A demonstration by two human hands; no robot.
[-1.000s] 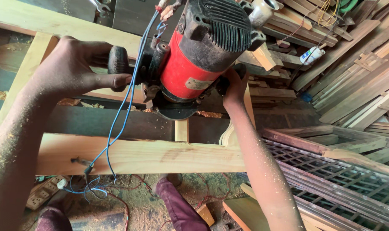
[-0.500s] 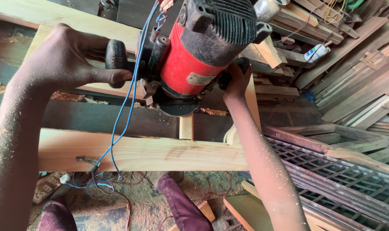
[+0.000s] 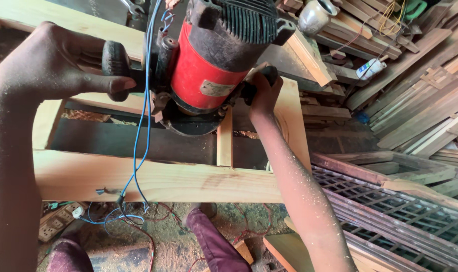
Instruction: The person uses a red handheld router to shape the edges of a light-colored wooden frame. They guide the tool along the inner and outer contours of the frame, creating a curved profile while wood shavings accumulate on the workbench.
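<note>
Red router [image 3: 208, 65] sits on the wooden frame [image 3: 158, 179], both my hands clamped on its knobs; the loose blue cable [image 3: 138, 146] could snag and jerk it.

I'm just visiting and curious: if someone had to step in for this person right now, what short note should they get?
Left hand: closed around the black round side knob of the red and black electric router.
Right hand: gripping the opposite black handle.
The router sits on the pale wooden frame, above its short upright slat. Blue wires hang from the tool over the front rail to the sawdust-covered floor, near a socket strip.
Done: no cut is visible from here; the base hides the wood.
Left: cannot be told; keep both hands on and mind the wires.
</note>
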